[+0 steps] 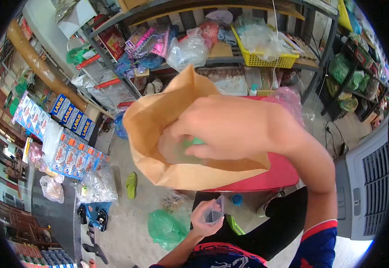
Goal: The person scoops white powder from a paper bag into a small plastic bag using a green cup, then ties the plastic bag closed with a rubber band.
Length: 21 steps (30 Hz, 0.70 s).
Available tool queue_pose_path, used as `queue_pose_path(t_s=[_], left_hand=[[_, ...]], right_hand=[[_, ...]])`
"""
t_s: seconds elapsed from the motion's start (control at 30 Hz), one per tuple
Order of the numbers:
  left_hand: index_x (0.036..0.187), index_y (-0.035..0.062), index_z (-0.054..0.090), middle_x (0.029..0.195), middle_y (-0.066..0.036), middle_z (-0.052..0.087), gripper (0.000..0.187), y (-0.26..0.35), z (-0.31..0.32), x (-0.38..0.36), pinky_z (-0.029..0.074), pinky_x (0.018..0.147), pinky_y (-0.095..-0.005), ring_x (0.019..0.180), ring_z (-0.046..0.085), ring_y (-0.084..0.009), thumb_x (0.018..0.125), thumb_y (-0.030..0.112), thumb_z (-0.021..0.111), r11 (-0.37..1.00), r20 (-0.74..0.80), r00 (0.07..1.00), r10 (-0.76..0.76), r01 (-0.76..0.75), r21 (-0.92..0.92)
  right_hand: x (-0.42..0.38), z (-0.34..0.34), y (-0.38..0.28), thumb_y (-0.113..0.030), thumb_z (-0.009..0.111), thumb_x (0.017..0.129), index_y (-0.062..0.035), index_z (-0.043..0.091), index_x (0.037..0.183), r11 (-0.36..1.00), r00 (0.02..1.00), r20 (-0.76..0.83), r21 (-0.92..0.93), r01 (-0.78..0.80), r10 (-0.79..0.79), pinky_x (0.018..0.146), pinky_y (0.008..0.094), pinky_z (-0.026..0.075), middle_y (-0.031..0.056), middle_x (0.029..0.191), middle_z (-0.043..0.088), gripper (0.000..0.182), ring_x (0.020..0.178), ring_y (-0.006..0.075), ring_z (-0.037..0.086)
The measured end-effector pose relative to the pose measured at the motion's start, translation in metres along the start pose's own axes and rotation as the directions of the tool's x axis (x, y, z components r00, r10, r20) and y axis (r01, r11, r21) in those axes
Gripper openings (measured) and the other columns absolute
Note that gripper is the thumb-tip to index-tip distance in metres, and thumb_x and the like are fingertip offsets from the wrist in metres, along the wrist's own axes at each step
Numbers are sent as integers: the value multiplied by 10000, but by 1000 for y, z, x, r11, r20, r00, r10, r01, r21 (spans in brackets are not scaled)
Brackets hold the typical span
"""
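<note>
A large brown paper bag [190,176] stands with its mouth wide open on a red surface [279,172]. My right hand [230,127] reaches into the mouth of the bag, slightly blurred, its fingers curled. By those fingers is something pale and translucent [170,145] with a bit of green; its kind cannot be made out. Lower down, close to my body, my left hand [203,223] is wrapped round a clear plastic cup [213,214]. The bottom of the bag is hidden.
Behind the bag, a metal shelf holds a yellow basket [266,59] and plastic packs. Beer cartons [71,117] are stacked at left. A green plastic bag [165,228] and a green slipper [131,185] lie on the floor. A grey air cooler [368,178] stands at right.
</note>
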<state>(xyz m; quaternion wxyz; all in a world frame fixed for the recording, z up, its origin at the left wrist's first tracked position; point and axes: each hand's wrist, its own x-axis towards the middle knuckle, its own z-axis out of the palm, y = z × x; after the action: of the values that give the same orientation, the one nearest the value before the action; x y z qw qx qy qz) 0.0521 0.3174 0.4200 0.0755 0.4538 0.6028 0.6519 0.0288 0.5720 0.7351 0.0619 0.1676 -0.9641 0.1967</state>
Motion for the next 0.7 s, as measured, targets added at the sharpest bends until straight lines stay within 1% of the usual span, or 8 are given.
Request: queue_pose_path(t_s=[0.03, 0.1, 0.2, 0.33, 0.37, 0.47, 0.63, 0.7], left_hand=[[1313, -63, 645, 1015, -168, 714, 630, 6, -3, 5, 578, 835, -358, 888, 707, -244, 728, 48, 852, 999, -11, 999, 33, -33, 9], [1224, -55, 671, 992, -146, 719, 543, 14, -6, 5, 564, 839, -379, 873, 691, -249, 727, 81, 842, 1000, -68, 998, -3, 1, -22], [1275, -61, 651, 1002, -158, 717, 612, 21, -17, 6, 571, 844, -376, 886, 701, -250, 712, 65, 857, 999, -54, 998, 35, -36, -23], [1315, -55, 636, 1021, -168, 717, 660, 45, -42, 6, 576, 840, -397, 883, 712, -262, 702, 33, 861, 978, -57, 997, -58, 45, -205], [1373, -34, 565, 1042, -164, 710, 719, 51, -47, 17, 568, 813, -415, 873, 710, -284, 724, 70, 855, 964, -131, 983, 126, -153, -218], [1427, -1, 444, 988, -127, 668, 772, 77, -82, 40, 555, 752, -416, 832, 692, -289, 812, 259, 830, 905, -288, 952, 105, -212, -370], [1450, -33, 431, 948, -97, 620, 908, 180, -111, 145, 552, 716, -373, 788, 656, -224, 863, 565, 782, 944, -527, 840, 128, -266, -195], [1503, -74, 418, 973, -94, 628, 958, 214, -113, 183, 547, 747, -337, 819, 653, -195, 859, 533, 786, 931, -392, 916, 87, -215, -295]], right_hand=[[13, 3, -1, -155, 764, 857, 22, 757, 978, 976, 972, 182, -183, -116, 149, 830, 456, 595, 236, 987, 742, 215, 928, 349, 735], [32, 12, -4, -171, 787, 836, 16, 772, 988, 906, 920, 287, -401, -138, 267, 862, 470, 592, 220, 1041, 744, 241, 985, 353, 736], [40, 46, 22, -184, 821, 797, 0, 760, 1038, 873, 880, 362, -475, -110, 308, 899, 463, 575, 171, 1070, 741, 308, 1045, 331, 716], [29, 69, 38, -172, 841, 777, -28, 712, 1106, 849, 973, 197, -528, 3, 119, 954, 430, 532, 120, 1137, 702, 382, 1118, 294, 663], [29, 71, 38, -169, 841, 777, -33, 695, 1122, 859, 971, 202, -513, -4, 125, 967, 423, 519, 114, 1151, 687, 399, 1134, 287, 649], [25, 77, 47, -159, 809, 802, -29, 662, 1137, 843, 988, 152, -535, 57, 30, 984, 421, 501, 112, 1178, 660, 389, 1153, 287, 633], [11, 70, 43, -133, 667, 894, -26, 651, 1185, 841, 987, 163, -532, 102, -17, 997, 435, 510, 177, 1170, 686, 311, 1139, 328, 657], [7, 73, 48, -145, 677, 893, -16, 633, 1215, 917, 992, 126, -394, 63, -14, 1017, 460, 510, 195, 1205, 682, 350, 1176, 365, 647]])
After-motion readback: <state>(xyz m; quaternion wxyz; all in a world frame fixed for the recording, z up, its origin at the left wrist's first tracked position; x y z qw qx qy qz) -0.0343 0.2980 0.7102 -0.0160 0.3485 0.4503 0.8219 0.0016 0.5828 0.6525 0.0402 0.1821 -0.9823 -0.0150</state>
